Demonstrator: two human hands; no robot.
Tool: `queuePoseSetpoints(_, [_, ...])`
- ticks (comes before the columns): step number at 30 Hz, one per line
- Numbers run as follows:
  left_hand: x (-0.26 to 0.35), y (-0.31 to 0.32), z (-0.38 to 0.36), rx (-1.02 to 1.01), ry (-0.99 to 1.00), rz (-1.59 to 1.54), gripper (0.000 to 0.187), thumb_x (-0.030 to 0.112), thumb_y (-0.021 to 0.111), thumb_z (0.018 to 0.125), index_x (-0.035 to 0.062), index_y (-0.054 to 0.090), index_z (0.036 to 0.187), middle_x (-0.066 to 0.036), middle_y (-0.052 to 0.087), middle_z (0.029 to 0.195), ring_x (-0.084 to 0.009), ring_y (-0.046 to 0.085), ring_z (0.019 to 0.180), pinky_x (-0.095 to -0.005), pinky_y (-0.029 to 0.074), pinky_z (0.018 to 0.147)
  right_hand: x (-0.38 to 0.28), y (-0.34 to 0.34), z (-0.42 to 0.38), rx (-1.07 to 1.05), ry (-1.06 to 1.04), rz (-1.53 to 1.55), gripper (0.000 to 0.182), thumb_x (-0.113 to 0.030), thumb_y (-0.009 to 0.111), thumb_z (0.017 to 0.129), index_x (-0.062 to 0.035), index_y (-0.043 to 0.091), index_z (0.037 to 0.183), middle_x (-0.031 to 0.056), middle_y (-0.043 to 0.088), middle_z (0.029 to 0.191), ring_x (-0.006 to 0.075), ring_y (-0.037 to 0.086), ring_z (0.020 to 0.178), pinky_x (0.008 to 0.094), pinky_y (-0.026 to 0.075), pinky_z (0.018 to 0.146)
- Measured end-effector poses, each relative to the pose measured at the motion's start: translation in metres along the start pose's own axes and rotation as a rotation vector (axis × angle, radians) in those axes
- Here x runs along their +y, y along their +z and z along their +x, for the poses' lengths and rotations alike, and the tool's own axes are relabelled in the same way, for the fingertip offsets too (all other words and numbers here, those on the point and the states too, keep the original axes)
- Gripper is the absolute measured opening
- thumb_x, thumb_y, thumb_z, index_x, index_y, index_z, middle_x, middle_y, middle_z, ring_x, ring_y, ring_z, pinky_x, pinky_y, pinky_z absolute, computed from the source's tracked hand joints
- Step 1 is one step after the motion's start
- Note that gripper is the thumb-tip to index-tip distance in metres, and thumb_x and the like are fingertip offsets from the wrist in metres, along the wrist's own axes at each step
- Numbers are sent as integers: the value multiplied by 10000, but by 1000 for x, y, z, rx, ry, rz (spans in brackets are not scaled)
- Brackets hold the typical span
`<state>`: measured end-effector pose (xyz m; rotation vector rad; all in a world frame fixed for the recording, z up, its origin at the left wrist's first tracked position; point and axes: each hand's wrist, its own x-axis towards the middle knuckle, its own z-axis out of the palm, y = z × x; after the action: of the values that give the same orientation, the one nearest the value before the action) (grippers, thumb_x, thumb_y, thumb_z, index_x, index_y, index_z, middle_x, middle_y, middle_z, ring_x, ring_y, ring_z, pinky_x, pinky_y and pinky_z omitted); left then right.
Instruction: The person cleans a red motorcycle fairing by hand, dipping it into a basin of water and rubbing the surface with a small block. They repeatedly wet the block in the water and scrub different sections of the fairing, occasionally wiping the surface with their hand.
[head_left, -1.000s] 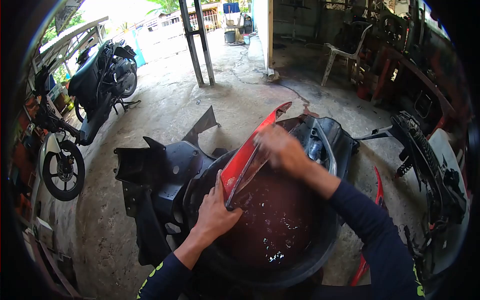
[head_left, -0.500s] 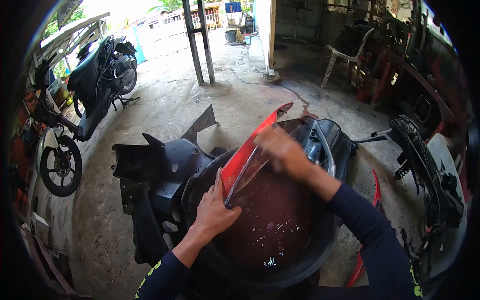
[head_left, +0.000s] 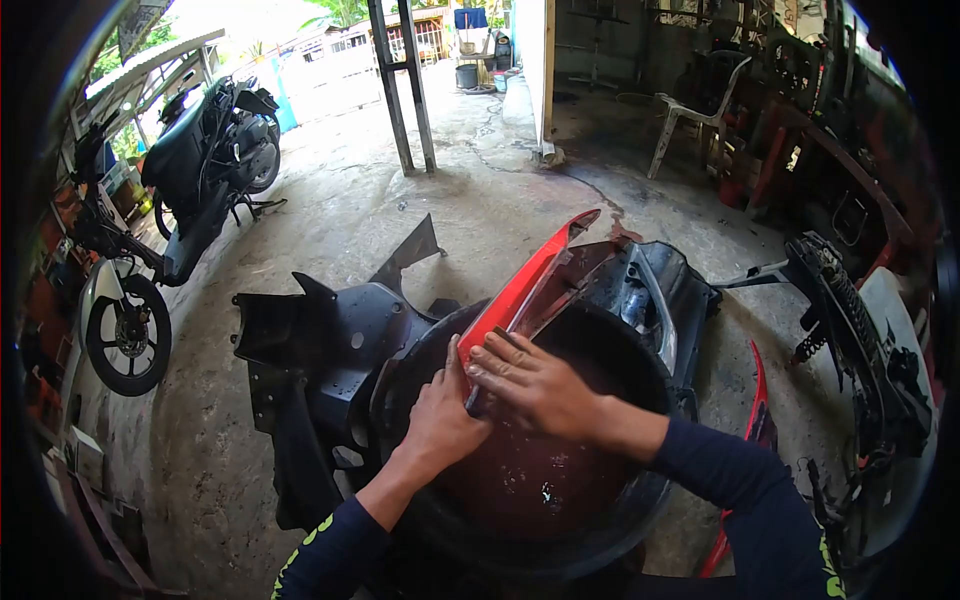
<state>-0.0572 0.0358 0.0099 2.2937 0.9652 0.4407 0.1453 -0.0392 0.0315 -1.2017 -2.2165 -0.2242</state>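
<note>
A long red motorcycle fairing panel slants over a round black tub of murky reddish-brown water. My left hand grips its lower end, thumb on the near side and fingers behind. Pressed flat against the panel's lower part, my right hand has its fingers close together over a small dark sheet, apparently sandpaper; most of it is hidden under the fingers. The panel's far tip points up and away, past the tub's rim.
Black plastic fairings lie left of the tub, and another black part with a grey bar sits behind it. A second red panel is on the floor at right, near a partly stripped motorcycle. A motorcycle stands at left.
My right hand has moved down along the red panel, from its upper half to near my left hand. My left hand keeps its grip on the lower end.
</note>
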Motion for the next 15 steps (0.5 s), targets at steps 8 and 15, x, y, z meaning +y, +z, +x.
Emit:
queuePoseSetpoints(8, [37, -21, 6, -91, -105, 106, 1124, 256, 721, 740, 15, 35, 1598, -283, 535, 1346, -441, 514, 1272, -441, 414, 1095, 1, -7, -7, -8, 31, -70, 602, -131, 610, 802, -12, 559, 1391, 206, 517, 1470, 378, 436, 1416, 525, 291, 1201])
queuePoseSetpoints(15, [23, -18, -7, -115, 76, 18, 1173, 256, 781, 715, -51, 45, 1575, -292, 466, 1408, -461, 425, 1353, -450, 367, 1135, 52, -27, -3, 102, 243, -212, 422, -46, 646, 890, -75, 644, 1311, 165, 577, 1420, 362, 480, 1383, 512, 348, 1169])
